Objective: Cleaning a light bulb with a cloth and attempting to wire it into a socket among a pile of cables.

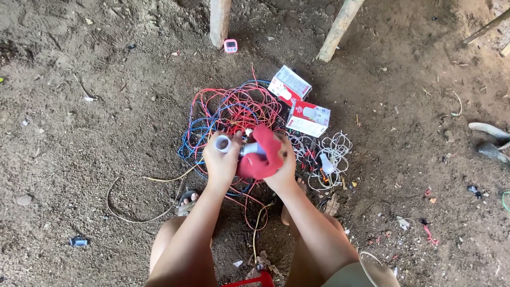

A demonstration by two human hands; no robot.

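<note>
Left hand (222, 162) clamped on white tape roll (222, 143); right hand (281, 162) closed round red cloth (261, 154) on grey fitting. Held above wire tangle (234, 111) on dirt floor (95, 133). Bulb boxes (300, 103) unopened, wiring unsorted.

2 boxes (298, 101) lie right of the wire tangle (234, 111).

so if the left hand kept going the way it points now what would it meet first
Probably the tangle of red and blue wires on the dirt just beyond the left hand, which holds a white tube; depth is unclear from above.
</note>
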